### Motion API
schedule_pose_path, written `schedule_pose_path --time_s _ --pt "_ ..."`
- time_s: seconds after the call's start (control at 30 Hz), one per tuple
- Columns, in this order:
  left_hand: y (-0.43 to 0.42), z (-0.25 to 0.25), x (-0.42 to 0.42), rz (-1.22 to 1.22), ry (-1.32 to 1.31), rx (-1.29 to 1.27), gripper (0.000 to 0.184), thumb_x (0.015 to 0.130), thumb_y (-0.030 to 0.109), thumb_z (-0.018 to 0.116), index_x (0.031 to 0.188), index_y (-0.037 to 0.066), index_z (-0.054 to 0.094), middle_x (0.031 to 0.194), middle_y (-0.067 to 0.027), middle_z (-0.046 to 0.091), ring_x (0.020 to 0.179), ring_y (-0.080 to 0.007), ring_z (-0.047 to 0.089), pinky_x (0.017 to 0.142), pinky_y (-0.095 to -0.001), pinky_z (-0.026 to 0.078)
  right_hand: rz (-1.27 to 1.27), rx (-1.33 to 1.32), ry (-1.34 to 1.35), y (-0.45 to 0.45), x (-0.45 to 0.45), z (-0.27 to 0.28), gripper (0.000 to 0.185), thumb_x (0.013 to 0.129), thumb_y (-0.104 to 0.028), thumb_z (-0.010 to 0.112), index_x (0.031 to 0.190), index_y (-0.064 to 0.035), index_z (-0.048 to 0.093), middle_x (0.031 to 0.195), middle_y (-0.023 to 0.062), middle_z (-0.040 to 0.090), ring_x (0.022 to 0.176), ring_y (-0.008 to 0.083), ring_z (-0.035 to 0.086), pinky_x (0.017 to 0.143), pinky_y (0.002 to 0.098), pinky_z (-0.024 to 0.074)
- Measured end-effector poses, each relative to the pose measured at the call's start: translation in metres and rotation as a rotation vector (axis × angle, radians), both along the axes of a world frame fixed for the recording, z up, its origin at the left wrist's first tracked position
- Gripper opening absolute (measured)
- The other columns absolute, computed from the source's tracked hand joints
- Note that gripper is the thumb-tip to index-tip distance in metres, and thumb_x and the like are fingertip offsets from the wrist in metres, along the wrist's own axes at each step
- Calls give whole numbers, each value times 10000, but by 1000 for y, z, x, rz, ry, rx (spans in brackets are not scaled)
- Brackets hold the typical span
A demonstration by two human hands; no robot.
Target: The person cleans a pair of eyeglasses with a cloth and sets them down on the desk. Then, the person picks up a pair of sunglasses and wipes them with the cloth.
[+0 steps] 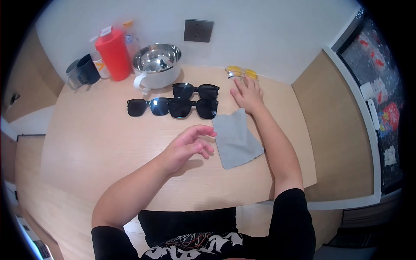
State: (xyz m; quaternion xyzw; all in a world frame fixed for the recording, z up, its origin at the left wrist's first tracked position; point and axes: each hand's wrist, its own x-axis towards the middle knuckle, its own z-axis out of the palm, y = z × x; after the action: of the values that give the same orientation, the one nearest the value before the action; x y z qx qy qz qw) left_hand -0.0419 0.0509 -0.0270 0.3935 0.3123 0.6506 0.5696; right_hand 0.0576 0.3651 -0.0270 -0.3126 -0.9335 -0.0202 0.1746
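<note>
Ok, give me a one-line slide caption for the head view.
Right hand at yellow glasses; left hand over table, near a grey cloth and three pairs of sunglasses.

Bowl (167,79): mirror-bright metal inside, smooth white outside, looks like plastic. Left of the bowl: red jug (114,56), smooth plastic with a soft sheen; dark mug (89,70), smooth, fairly matt (material unclear). Just in front of the bowl: sunglasses (181,108), glossy black plastic-looking frames, smooth reflective lenses. Right of the bowl: yellow glasses (242,72), shiny see-through lenses. Front-right of the bowl: grey cloth (236,139), matt, soft-looking, lightly creased. Under the bowl: table (93,143), pale wood-look top, fine grain, smooth, low sheen. Above and right of the bowl: socket plate (199,30), dark, smooth; wall (260,39) matt white.
</note>
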Motion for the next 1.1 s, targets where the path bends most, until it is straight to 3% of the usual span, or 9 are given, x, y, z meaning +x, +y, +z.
schedule_pose_path --time_s 0.17,0.27,0.37,0.57,0.87,1.1 --pt "0 1 1 5 14 0 649 899 361 657 1395 21 412 1383 -157 486 1068 -277 615 886 -384 521 33 -67 -9 4 -1 2 547 930 -512 511 1410 -249 527 1559 143 300 1449 353 242 1146 519 207" --pt "-1 2 1 2 21 2 653 896 364 660 1394 22 411 1382 -155 485 1070 -271 614 886 -381 520 51 -72 17 5 -1 2 531 928 -489 520 1395 -239 544 1563 138 296 1440 345 277 1150 485 233" --pt "-2 1 1 5 24 2 649 895 361 660 1390 21 413 1379 -152 485 1073 -265 612 885 -377 519 110 -73 130 7 3 0 514 921 -462 532 1354 -189 580 1514 139 382 1388 336 366 1140 448 270" --pt "-4 2 1 1 28 3 643 895 356 658 1384 17 416 1370 -147 485 1076 -262 608 887 -374 515 -271 -57 49 0 18 6 537 920 -477 510 1293 -102 607 1371 118 545 1308 317 445 1102 437 318" --pt "-4 0 0 0 40 -1 655 888 363 665 1376 3 417 1360 -151 490 1076 -262 609 887 -376 517 -392 -151 -85 -10 20 20 614 946 -533 413 1354 -97 558 1478 98 462 1382 334 351 1145 490 212" --pt "-4 1 1 -1 36 -11 664 881 374 673 1372 5 421 1355 -148 493 1077 -257 609 885 -373 514 -457 -214 -120 -8 17 25 658 938 -551 420 1420 -109 486 1517 121 398 1400 332 324 1145 500 202"
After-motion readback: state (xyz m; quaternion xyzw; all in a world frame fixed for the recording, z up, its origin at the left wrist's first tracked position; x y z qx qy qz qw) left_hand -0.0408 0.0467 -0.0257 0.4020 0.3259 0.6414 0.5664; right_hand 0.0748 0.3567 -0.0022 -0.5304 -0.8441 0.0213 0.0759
